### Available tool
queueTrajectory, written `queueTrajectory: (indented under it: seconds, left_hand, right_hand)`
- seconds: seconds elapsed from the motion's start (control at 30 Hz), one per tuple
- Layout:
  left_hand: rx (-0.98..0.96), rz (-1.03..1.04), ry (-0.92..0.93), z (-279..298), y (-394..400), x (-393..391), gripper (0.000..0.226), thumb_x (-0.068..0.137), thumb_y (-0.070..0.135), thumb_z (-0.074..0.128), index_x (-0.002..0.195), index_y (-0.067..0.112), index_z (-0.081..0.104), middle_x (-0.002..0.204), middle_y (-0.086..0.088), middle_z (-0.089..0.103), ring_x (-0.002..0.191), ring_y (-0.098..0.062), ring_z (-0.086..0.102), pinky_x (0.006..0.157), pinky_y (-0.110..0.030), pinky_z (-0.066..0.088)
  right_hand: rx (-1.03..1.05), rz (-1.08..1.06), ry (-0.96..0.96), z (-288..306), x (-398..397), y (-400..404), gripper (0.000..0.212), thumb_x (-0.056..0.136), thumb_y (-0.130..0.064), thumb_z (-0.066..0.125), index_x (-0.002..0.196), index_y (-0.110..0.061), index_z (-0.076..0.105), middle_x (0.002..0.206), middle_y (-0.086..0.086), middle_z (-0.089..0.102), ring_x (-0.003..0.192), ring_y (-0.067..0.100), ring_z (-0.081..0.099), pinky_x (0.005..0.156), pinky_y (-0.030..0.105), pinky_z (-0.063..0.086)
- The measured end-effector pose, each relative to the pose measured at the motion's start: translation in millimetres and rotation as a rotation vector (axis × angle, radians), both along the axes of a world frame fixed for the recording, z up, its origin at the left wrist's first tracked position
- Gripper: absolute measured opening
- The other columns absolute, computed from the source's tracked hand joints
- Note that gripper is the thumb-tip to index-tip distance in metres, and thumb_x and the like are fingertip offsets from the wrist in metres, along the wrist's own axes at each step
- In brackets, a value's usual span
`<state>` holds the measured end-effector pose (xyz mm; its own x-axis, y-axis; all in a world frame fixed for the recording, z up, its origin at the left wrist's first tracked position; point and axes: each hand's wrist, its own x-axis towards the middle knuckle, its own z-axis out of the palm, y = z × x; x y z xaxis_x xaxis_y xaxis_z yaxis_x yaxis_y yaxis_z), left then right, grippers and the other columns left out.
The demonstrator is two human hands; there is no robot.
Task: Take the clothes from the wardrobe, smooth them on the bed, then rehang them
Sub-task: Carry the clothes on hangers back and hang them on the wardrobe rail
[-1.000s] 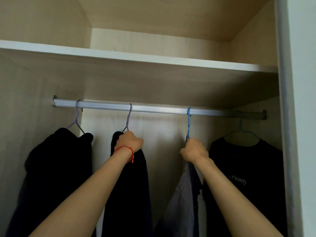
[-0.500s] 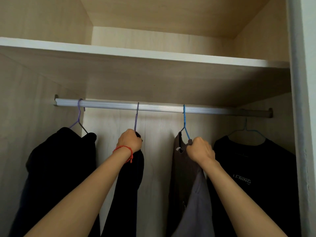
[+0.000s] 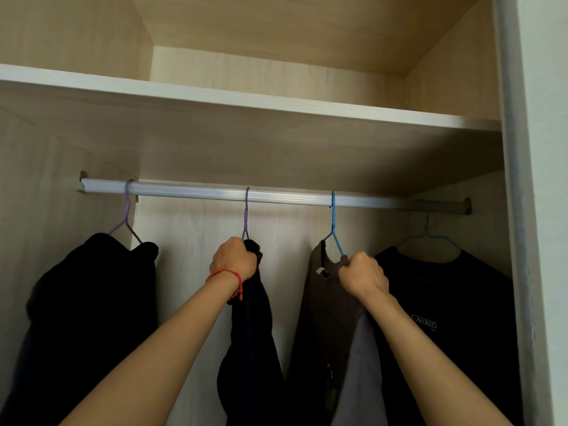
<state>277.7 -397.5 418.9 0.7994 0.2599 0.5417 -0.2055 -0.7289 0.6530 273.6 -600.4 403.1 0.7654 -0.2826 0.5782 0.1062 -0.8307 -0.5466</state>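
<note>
We are at the taking-down step: our left hand (image 3: 234,259) grips the dark garment (image 3: 250,333), our right hand (image 3: 364,273) the brown shirt (image 3: 325,302), both hanging mid-rail (image 3: 292,198). Next, lift the hooks clear.

We are reaching both bare arms up and forward. Our left hand (image 3: 234,259), a red string bracelet (image 3: 229,279) at its wrist, is clenching closed, and our right hand (image 3: 364,274) is gripping likewise.

Garment hems (image 3: 252,404) cut off below
</note>
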Motion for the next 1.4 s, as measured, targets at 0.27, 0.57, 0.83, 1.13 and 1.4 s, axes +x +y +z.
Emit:
queueTrajectory:
  seconds: [0.27,0.57,0.83,1.13,1.4]
  left_hand:
    - [-0.007,-0.001,-0.022,-1.2,-2.5,-0.5,0.027,0.091,0.009,0.046,0.112,-0.001,0.058,0.116,-0.023,0.06,0.104,-0.036,0.059,0.08,-0.035,0.049]
    - [-0.042,0.031,-0.034,-2.4,5.2,1.8,0.024,0.092,0.009,0.046,0.108,-0.003,0.059,0.113,-0.022,0.061,0.099,-0.036,0.06,0.068,-0.029,0.041]
    - [-0.07,0.004,-0.062,-9.8,8.7,6.7,0.027,0.093,0.011,0.043,0.106,-0.005,0.059,0.108,-0.026,0.063,0.091,-0.037,0.061,0.062,-0.028,0.038]
    - [-0.059,-0.007,-0.102,-18.7,11.8,3.9,0.016,0.089,0.012,0.045,0.074,0.007,0.047,0.067,-0.005,0.049,0.061,-0.02,0.046,0.046,-0.022,0.029]
    - [-0.084,-0.068,-0.117,-24.9,8.8,-3.8,0.022,0.086,0.018,0.052,0.097,0.001,0.059,0.065,0.0,0.05,0.062,-0.017,0.049,0.047,-0.022,0.032]
  right_hand:
    - [0.015,-0.024,0.001,-3.4,-0.7,-2.6,0.027,0.09,-0.021,0.046,0.101,-0.003,0.063,0.112,0.019,0.062,0.105,0.04,0.058,0.077,0.036,0.045]
    - [0.046,-0.003,0.007,-5.0,-6.3,-4.4,0.031,0.09,-0.028,0.05,0.101,-0.002,0.062,0.111,0.02,0.062,0.104,0.04,0.057,0.079,0.037,0.045]
    - [0.032,0.012,0.041,-6.2,-7.9,-9.4,0.029,0.089,-0.029,0.048,0.094,-0.003,0.063,0.101,0.017,0.062,0.096,0.037,0.06,0.07,0.031,0.042]
    - [0.04,0.043,0.02,-10.7,-16.9,-9.5,0.027,0.09,-0.028,0.046,0.083,-0.005,0.059,0.083,0.009,0.054,0.076,0.028,0.049,0.062,0.028,0.035]
    - [0.049,0.055,-0.034,-24.1,-40.3,-8.9,0.018,0.087,-0.025,0.047,0.081,-0.015,0.061,0.093,0.01,0.061,0.096,0.035,0.058,0.067,0.029,0.037]
